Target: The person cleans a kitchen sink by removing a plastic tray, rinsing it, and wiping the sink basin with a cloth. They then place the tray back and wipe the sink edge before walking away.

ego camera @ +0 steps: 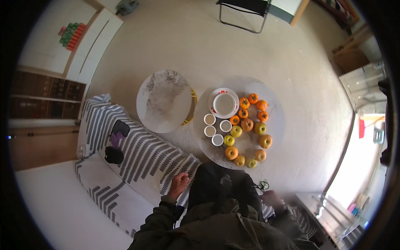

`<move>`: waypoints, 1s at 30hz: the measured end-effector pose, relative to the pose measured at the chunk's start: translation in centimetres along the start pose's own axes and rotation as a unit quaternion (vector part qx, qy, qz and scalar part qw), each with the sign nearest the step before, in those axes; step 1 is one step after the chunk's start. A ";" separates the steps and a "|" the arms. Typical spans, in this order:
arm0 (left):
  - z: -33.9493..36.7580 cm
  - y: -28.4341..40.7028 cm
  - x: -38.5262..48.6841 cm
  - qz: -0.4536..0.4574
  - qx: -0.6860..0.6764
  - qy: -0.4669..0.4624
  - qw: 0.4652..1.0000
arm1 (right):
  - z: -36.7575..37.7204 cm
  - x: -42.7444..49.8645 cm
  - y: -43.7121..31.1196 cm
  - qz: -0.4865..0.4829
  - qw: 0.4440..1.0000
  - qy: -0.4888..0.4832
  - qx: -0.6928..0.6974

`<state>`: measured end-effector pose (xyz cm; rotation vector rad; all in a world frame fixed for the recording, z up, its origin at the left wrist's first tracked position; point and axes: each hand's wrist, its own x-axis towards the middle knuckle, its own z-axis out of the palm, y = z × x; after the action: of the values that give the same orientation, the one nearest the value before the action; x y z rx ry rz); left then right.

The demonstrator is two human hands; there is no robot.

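Observation:
My left hand (179, 185) hovers by or rests on the striped sofa cover (140, 150), fingers loosely curled, with nothing seen in it. Low at the right, my right hand (271, 198) is blurred beside my thigh, close to a dark looped cord (263, 185); whether it holds the cord is unclear. Before my knees stands a round table (207, 157). On it persimmons (253, 98), apples (236, 131) and larger round yellow-brown fruits (266, 141) form a figure-eight outline. Left of them are a white bowl (224, 104) on a red-patterned plate (211, 107) and several small white cups (210, 131).
A second round, marble-patterned table (162, 103) stands left of the fruit table. Dark bags or caps (114, 155) and a purple cloth (116, 140) lie on the sofa. A black folding chair (245, 7) is at the top; a metal-framed bench or table (325, 215) stands at lower right.

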<state>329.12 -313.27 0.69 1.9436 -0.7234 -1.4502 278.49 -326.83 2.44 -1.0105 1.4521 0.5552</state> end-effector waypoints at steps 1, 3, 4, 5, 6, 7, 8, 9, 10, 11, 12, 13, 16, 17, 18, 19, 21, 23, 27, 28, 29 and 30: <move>0.2 0.2 0.3 0.017 0.019 -0.014 1.000 | 0.2 0.3 0.4 -0.014 0.998 0.038 -0.040; 0.4 0.5 1.7 0.021 0.069 -0.035 0.997 | 1.3 0.6 0.9 -0.042 0.992 0.108 -0.050; 0.6 0.5 2.7 -0.049 0.072 -0.047 0.995 | 2.0 0.7 1.0 -0.046 0.987 0.145 -0.048; 0.5 0.5 3.8 -0.022 0.082 -0.073 0.994 | 2.7 0.7 0.9 -0.030 0.987 0.155 -0.010; 0.3 0.4 4.9 -0.017 0.087 -0.100 0.991 | 3.5 0.5 1.0 -0.033 0.985 0.163 0.047; 0.2 0.2 6.3 -0.013 0.091 -0.128 0.988 | 4.3 0.4 0.8 -0.006 0.981 0.169 0.090; -0.2 0.0 7.8 -0.013 0.087 -0.149 0.985 | 5.5 0.2 0.5 -0.014 0.974 0.192 0.115; -0.6 -0.3 9.4 -0.005 0.098 -0.154 0.983 | 6.8 0.2 0.1 -0.001 0.973 0.180 0.145; -1.0 -0.8 10.8 -0.014 0.102 -0.157 0.982 | 8.2 0.0 -0.2 0.013 0.971 0.164 0.172; -1.4 -1.5 12.0 -0.041 0.097 -0.155 0.982 | 9.6 -0.1 -0.5 0.029 0.970 0.143 0.195; -2.3 -1.9 13.3 -0.038 0.089 -0.176 0.980 | 11.3 -0.3 -0.9 0.021 0.967 0.128 0.219; -2.8 -2.4 14.5 -0.043 0.113 -0.178 0.977 | 12.8 -0.4 -1.4 0.009 0.976 0.129 0.175; -4.1 -3.3 17.1 -0.005 0.150 -0.183 0.972 | 15.6 -1.6 -1.9 0.060 0.992 0.024 0.110; -4.3 -3.4 17.8 0.000 0.171 -0.189 0.967 | 16.3 -1.6 -2.2 0.063 0.998 0.030 0.006; -4.3 -3.5 18.5 -0.013 0.190 -0.190 0.963 | 16.6 -2.0 -2.2 0.064 0.997 0.041 -0.029; -4.3 -3.6 19.1 0.013 0.219 -0.195 0.956 | 16.9 -2.3 -2.2 0.078 0.993 0.044 -0.081; -3.9 -3.9 20.1 0.028 0.275 -0.193 0.941 | 17.0 -1.2 -2.3 0.071 0.992 0.013 -0.104; -3.2 -4.3 22.0 0.030 0.283 -0.194 0.939 | 16.8 2.1 -2.7 0.045 0.994 0.022 -0.095; -2.3 -5.3 23.1 0.044 0.353 -0.193 0.914 | 19.6 8.7 -5.3 -0.039 0.992 0.120 0.020; -2.2 -5.5 23.2 0.087 0.375 -0.191 0.903 | 20.4 9.6 -5.7 -0.043 0.992 0.099 0.061; -2.2 -5.6 23.1 0.090 0.382 -0.181 0.902 | 21.3 9.9 -6.0 -0.045 0.991 0.078 0.104; -2.1 -5.7 23.2 0.088 0.389 -0.179 0.899 | 22.3 9.8 -6.1 -0.068 0.985 0.115 0.110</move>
<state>337.42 -326.03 -17.81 2.0749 -1.8288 -1.5527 296.73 -314.06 -9.25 -1.0104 1.5934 0.1777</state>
